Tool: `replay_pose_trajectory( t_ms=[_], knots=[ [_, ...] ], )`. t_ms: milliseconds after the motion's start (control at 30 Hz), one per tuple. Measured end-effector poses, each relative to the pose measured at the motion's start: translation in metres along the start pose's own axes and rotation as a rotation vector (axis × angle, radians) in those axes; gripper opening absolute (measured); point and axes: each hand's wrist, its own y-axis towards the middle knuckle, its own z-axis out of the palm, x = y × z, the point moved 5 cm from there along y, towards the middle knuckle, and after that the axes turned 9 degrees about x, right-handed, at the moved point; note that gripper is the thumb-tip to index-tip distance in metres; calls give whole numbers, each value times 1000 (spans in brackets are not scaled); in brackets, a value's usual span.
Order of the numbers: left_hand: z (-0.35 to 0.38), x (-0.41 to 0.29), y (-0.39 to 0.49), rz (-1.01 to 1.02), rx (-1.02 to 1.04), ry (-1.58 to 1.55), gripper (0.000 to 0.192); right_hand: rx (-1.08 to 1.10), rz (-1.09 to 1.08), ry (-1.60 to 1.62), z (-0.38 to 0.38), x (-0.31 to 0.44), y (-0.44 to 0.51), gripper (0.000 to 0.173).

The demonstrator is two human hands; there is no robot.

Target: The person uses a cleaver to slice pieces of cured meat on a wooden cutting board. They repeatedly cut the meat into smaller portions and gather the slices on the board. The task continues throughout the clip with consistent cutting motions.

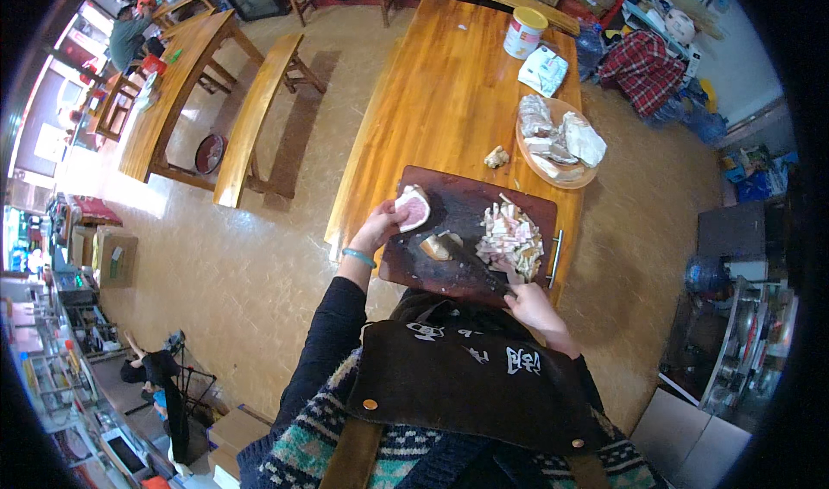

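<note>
My left hand [381, 225] grips a piece of pork [412, 210] with a pink cut face and a pale rim, over the left part of a dark cutting board [447, 191]. In my right hand [534, 308] is the handle of a knife, probably a cleaver [479, 270]. Its dark blade is blurred and points left across the board. A smaller chunk of meat [438, 247] lies by the blade's far end. Sliced pork strips [510, 236] are heaped on the board's right side, just beyond my right hand.
An orange plate [550, 175] of larger pale meat pieces stands right of the board on the wooden table [447, 68]. Near it are a scrap [497, 157], a white packet [543, 71] and a tin with a yellow lid [525, 32]. A bench [265, 117] stands left; a person [128, 39] sits farther off.
</note>
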Motion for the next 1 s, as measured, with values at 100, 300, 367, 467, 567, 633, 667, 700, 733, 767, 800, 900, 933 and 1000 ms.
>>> replay_pose_trajectory(
  t_ms=[100,300,367,467,567,633,667,700,733,767,800,900,933,1000],
  knots=[
    [-25,0,-37,2,-70,-160,32,221,115,216,29,9,19,21],
    [-43,19,-75,116,-231,-259,31,365,102,248,35,36,43,20],
    [-47,26,-82,86,-330,-195,32,379,91,146,34,41,44,20],
    [-45,30,-87,76,-306,-208,32,324,108,64,35,41,47,22],
    [-31,40,-87,-15,-199,-281,31,221,231,62,37,26,52,25],
    [-14,49,-79,-43,-84,-398,30,193,357,-5,37,11,61,28],
    [-8,55,-74,-60,-85,-397,31,112,391,-21,35,5,65,29],
    [-2,60,-68,-85,-86,-392,33,123,430,26,34,-2,69,28],
    [4,65,-61,-98,-67,-394,36,46,290,6,30,0,74,23],
    [11,68,-57,-94,-33,-398,38,-16,180,-14,25,2,78,19],
    [13,73,-52,-128,-59,-358,38,38,345,220,28,-11,77,19],
    [31,88,-40,-201,-37,-463,36,28,412,330,25,-18,80,17],
    [38,93,-36,-204,-69,-535,34,27,411,291,24,-17,79,17],
    [38,102,-32,-255,-239,-296,35,9,370,257,23,-11,78,17]
  ],
)
